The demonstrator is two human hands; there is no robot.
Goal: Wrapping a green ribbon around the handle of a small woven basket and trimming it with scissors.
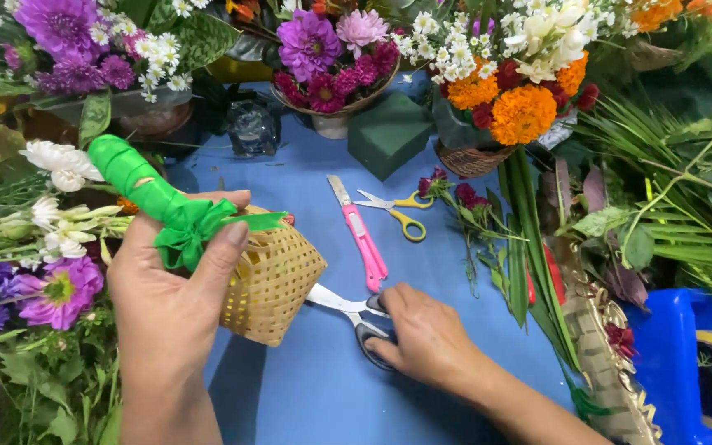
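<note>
While the left hand (170,288) grips a woven basket (274,280) upright, right-hand fingers (385,342) close on grey scissors (348,309)

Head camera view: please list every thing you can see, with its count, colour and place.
woven basket: one, tan, held at left-centre
ribbon bow: one, green, on the basket's wrapped handle
large scissors: one, silver blades, dark handles, under the right hand
box cutter: one, pink, table centre
small snips: one, yellow handles, right of the cutter
foam block: one, dark green, behind the tools
flower arrangements: several, purple, orange, white, along the back and left
palm leaves: many, green, right
table: one, blue
left hand: grip on the basket
right hand: on the scissors
</note>
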